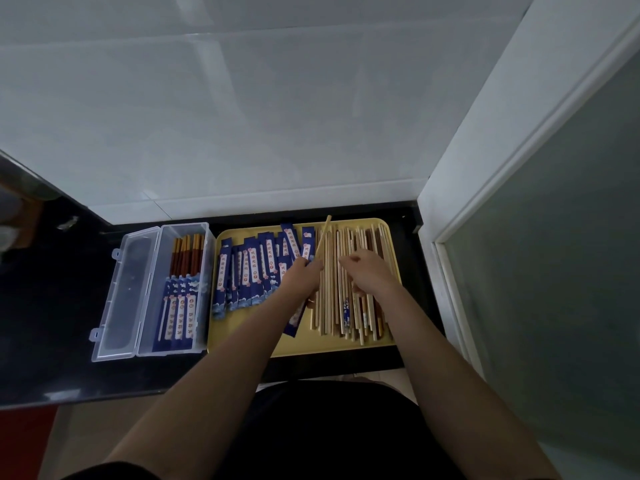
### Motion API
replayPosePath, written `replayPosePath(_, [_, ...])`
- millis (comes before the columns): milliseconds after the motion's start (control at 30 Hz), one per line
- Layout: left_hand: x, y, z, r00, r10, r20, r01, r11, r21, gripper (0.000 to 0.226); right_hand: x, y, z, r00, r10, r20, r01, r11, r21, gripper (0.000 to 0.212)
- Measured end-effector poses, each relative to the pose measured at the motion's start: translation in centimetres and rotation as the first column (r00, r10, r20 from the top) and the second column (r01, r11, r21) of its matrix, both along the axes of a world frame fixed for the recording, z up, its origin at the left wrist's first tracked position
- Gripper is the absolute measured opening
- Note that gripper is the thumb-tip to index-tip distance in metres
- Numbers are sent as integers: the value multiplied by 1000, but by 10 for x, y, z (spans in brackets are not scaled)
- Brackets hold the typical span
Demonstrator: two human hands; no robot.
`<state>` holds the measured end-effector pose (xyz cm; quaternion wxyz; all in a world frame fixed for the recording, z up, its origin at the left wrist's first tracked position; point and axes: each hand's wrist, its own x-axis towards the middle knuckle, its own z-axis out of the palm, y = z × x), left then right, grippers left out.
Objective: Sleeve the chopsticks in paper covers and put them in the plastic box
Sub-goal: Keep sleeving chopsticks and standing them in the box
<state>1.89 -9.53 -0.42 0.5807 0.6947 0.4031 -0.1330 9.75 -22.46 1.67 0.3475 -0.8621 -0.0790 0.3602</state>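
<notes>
Fingers (306,263) of the left hand (304,271) curling tight around one pale chopstick (323,235), tipping its far end up and away, and also pinching a blue paper cover (294,320) hanging down below. Probably keeping both together so the stick can slide in. Right hand (363,268) resting just beside, on the loose chopsticks (346,299), fingers bending down into the pile, likely feeling for a partner stick. Not showing whether anything is caught there, so cannot tell.

Lying just left of the holding fingers, a heap of more paper covers (246,271). Sharing one yellow tray (277,348), likely for keeping sticks and covers close at hand.

Sitting further left on the dark bench (52,323), the plastic box (204,258), lid open, already holding a few sleeved pairs (180,313), brown ends poking out.

Hiding under both hands, parts of the pile. Blurring at the far left edge, something hard to make out.
</notes>
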Motion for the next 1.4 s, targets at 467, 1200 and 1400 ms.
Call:
replayPosePath(467, [-17, 5, -28, 986, 50, -158, -44, 998, 39, 20, -31, -8, -57, 983, 114, 141, -50, 918, -394, 20])
replayPosePath(1200, [-10, -2, -23, 967, -169, -189, 194, 973, 127, 18, -24, -23, -72, 970, 14, 244, 74, 935, -346, 9])
replayPosePath(1400, [-10, -2, -25, 965, -174, -196, 203, 969, 138, 19, -24, -18, -75, 974, -67, 218, 137, 937, -323, 7])
